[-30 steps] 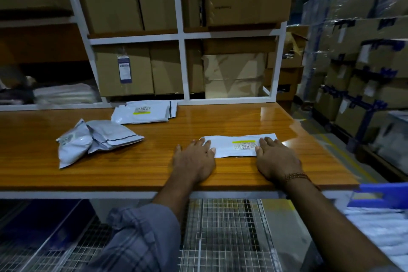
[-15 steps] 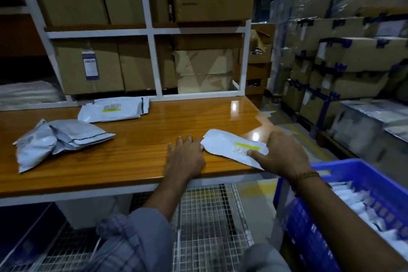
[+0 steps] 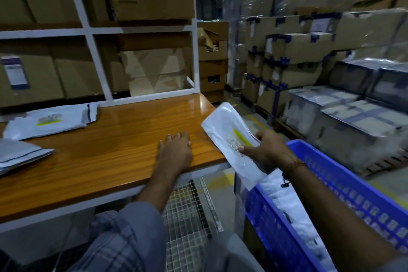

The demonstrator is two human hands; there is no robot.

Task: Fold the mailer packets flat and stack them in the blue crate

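Mailer packet [image 3: 229, 139], folded flat, is pinched in the right hand [image 3: 265, 152] above the blue crate's [image 3: 344, 185] near end, evidently for stacking; left hand [image 3: 175, 152] rests spread on the desk [image 3: 106, 150].

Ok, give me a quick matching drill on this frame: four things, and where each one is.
Things:
1. left hand
2. right hand
3. folded packet
4. blue crate

Places:
A. beside the table's right end, packets inside
B. flat on the wooden table
C. held off the table's corner
D. gripping the packet near its label

Pairs: 1-B, 2-D, 3-C, 4-A
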